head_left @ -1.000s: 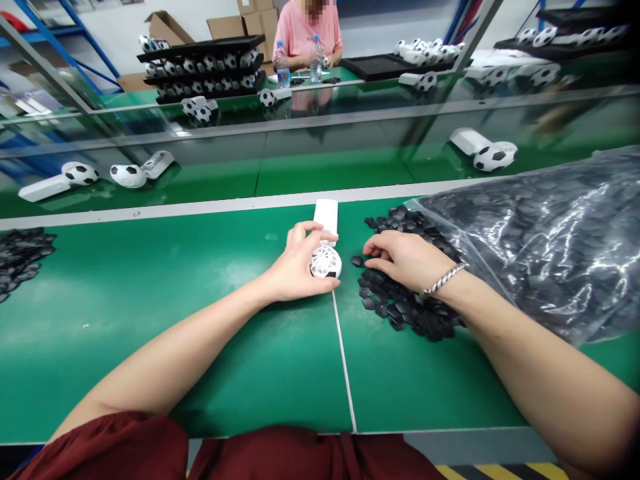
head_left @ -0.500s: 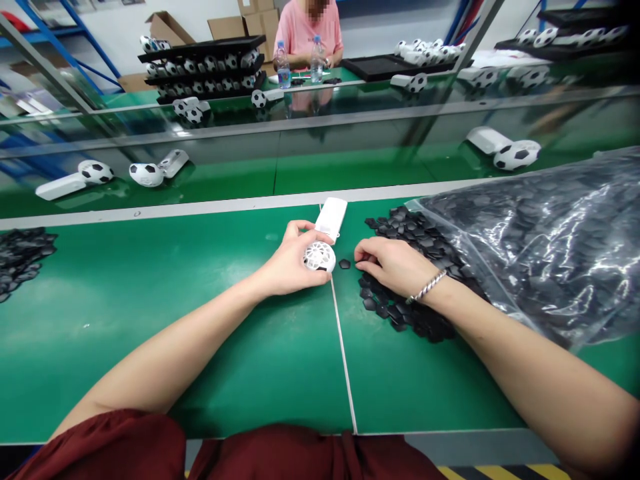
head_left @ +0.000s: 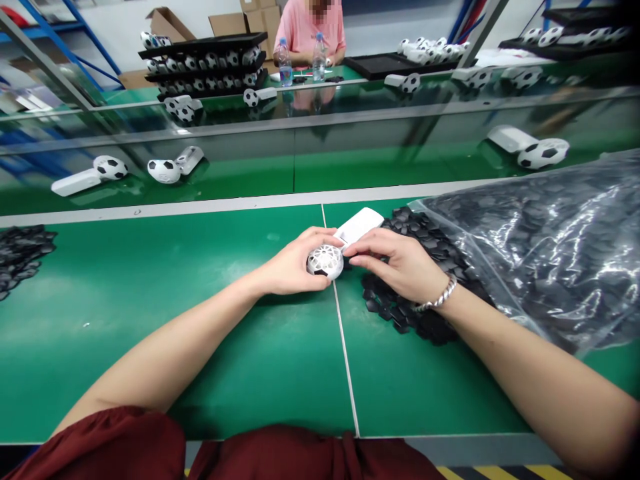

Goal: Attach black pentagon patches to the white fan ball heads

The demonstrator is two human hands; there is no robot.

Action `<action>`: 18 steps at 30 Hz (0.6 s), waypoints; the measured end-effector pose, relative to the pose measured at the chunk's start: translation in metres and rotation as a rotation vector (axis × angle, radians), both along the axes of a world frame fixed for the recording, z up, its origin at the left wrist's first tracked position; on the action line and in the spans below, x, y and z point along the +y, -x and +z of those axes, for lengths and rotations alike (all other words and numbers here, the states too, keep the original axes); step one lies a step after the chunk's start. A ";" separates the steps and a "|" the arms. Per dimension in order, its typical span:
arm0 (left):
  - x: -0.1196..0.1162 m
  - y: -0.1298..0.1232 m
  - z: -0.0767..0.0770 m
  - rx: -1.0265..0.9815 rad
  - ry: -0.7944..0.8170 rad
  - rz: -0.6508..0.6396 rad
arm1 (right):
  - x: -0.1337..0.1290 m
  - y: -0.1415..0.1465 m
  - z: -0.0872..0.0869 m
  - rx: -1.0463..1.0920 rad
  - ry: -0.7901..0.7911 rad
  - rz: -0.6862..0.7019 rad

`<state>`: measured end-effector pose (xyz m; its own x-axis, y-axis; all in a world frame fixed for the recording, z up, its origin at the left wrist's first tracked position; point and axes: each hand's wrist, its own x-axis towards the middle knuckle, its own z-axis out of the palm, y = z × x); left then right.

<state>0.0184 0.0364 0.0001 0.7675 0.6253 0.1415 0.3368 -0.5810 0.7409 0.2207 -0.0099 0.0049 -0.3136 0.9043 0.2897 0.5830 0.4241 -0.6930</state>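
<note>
On the green bench, left hand (head_left: 293,267) grips the white fan (head_left: 326,261); right hand (head_left: 400,263) pinches its edge.

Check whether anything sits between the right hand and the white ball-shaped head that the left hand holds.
Nothing visible does. The right hand has its fingertips at the white ball-shaped head, which the left hand grips from the other side. The pile of black pieces lies under and behind the right hand, not between them.
</note>
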 end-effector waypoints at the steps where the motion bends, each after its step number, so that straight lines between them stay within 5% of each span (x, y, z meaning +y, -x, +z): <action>1: 0.000 0.000 0.000 -0.003 0.005 -0.015 | -0.001 0.000 0.001 -0.024 -0.057 0.008; 14: -0.004 -0.001 0.002 0.009 0.012 -0.042 | -0.002 -0.001 0.006 -0.126 -0.081 0.025; 18: -0.009 -0.004 0.003 0.021 0.000 0.045 | -0.003 -0.001 0.006 -0.006 0.057 -0.037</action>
